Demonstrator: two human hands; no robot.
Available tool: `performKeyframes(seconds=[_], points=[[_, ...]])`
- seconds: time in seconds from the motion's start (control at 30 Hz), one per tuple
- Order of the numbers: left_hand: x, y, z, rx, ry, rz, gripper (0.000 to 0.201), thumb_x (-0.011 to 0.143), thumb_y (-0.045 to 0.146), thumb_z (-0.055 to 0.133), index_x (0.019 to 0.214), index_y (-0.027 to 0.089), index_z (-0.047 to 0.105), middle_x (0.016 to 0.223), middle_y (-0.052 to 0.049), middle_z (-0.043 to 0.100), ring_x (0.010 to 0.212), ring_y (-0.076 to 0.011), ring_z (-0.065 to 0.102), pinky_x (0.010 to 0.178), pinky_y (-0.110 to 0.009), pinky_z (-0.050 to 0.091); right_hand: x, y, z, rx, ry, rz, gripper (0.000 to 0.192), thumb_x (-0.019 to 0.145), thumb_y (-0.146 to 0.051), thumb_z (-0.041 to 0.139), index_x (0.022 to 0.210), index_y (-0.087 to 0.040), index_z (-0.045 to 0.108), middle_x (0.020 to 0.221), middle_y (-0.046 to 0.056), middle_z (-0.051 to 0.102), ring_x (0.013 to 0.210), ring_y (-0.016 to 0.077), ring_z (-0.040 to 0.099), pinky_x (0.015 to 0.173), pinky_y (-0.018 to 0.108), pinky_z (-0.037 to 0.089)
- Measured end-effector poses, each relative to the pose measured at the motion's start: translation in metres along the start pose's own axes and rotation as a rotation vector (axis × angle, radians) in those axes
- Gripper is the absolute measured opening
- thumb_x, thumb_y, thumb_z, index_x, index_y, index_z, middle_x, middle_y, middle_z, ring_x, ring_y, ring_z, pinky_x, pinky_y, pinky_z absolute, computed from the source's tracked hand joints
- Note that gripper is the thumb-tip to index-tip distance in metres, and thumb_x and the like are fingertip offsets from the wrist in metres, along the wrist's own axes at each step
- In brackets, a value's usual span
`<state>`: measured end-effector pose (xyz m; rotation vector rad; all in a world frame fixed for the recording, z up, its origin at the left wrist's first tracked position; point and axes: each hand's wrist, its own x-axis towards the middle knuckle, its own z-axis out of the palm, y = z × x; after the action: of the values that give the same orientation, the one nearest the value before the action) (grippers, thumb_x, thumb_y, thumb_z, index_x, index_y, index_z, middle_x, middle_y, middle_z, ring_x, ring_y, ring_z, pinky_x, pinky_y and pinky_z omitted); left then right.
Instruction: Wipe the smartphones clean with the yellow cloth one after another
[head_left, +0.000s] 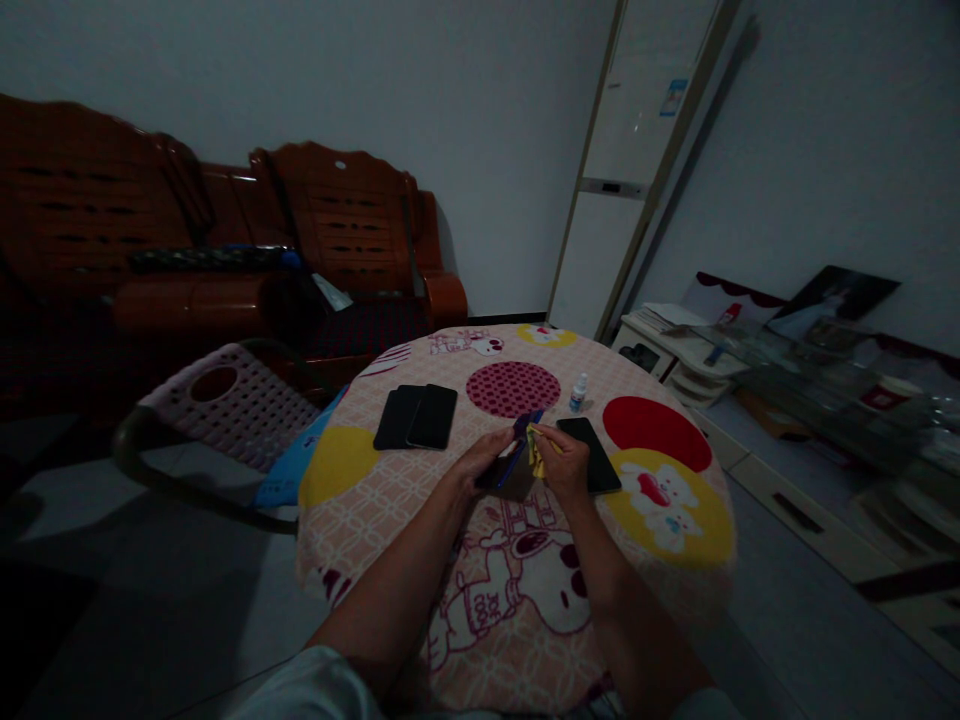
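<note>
My left hand (486,455) grips a dark flat phone (507,470) with a shiny blue edge, tilted above the table. Between the closed fingers of my right hand (566,458) is a small yellow cloth (535,452), held against or very near the phone's right side. Exact contact is too dim to make out. Just right of my right hand lies a black phone (592,458), partly covered by it. Beyond the hands stands a small white-capped bottle (578,393). To the left, a black phone (433,417) overlaps another dark flat device (393,420).
A patterned cloth covers the round table (420,520). At the left stands a woven chair (232,400) with a blue bag (300,460). Wooden seats (337,210) line the wall. A low cabinet with a glass top (825,370) is on the right.
</note>
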<state>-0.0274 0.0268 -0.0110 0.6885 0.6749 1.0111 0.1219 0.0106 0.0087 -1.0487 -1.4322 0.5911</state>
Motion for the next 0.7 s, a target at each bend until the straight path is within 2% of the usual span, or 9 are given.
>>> performKeyframes(seconds=[0.13,0.27,0.4,0.53,0.6,0.7], points=[[-0.002,0.000,0.001,0.086,-0.064,-0.012,0.032,0.071,0.033,0.075,0.093,0.011,0.069,0.084,-0.010,0.070,0.066,-0.0199,0.065,0.064,-0.029,0.051,0.006,0.006,-0.009,0.000,0.087,0.066,0.025,0.076,-0.029,0.059,0.090,-0.015,0.075,0.086,0.006,0.075,0.078,0.0213,0.070,0.071,0.031,0.056],[-0.005,0.000,0.002,0.104,-0.104,-0.042,0.036,0.071,0.039,0.074,0.096,0.013,0.069,0.083,-0.008,0.069,0.063,-0.0193,0.064,0.063,-0.030,0.050,0.009,0.011,-0.013,-0.002,0.120,0.097,0.026,0.076,-0.030,0.059,0.090,-0.015,0.075,0.087,0.007,0.075,0.079,0.0216,0.069,0.072,0.031,0.055],[-0.002,-0.002,-0.001,0.085,-0.090,-0.014,0.036,0.071,0.039,0.074,0.094,0.012,0.068,0.079,-0.007,0.068,0.061,-0.0172,0.062,0.062,-0.027,0.049,0.004,0.009,-0.007,0.038,0.043,0.090,0.024,0.076,-0.029,0.060,0.090,-0.016,0.075,0.087,0.006,0.075,0.077,0.0208,0.070,0.070,0.030,0.056],[0.002,-0.003,-0.006,0.062,-0.022,0.054,0.035,0.069,0.039,0.076,0.089,0.012,0.066,0.076,-0.005,0.066,0.063,-0.0161,0.061,0.064,-0.027,0.049,-0.001,0.005,0.002,0.073,-0.050,0.033,0.021,0.075,-0.026,0.062,0.088,-0.018,0.076,0.088,0.006,0.075,0.081,0.0209,0.070,0.075,0.031,0.055],[0.002,-0.002,-0.006,0.072,-0.012,0.066,0.037,0.067,0.039,0.077,0.088,0.012,0.065,0.078,-0.005,0.066,0.065,-0.0153,0.061,0.067,-0.027,0.049,-0.002,0.003,0.002,0.082,-0.058,0.029,0.020,0.075,-0.027,0.062,0.087,-0.018,0.076,0.088,0.006,0.075,0.081,0.0211,0.070,0.075,0.031,0.055],[0.000,0.001,-0.003,0.121,-0.059,0.041,0.042,0.065,0.041,0.078,0.091,0.011,0.066,0.082,-0.006,0.066,0.069,-0.0158,0.061,0.069,-0.027,0.048,0.001,0.002,-0.002,0.090,-0.029,0.062,0.022,0.075,-0.029,0.062,0.088,-0.017,0.076,0.085,0.005,0.075,0.076,0.0204,0.070,0.068,0.029,0.055]])
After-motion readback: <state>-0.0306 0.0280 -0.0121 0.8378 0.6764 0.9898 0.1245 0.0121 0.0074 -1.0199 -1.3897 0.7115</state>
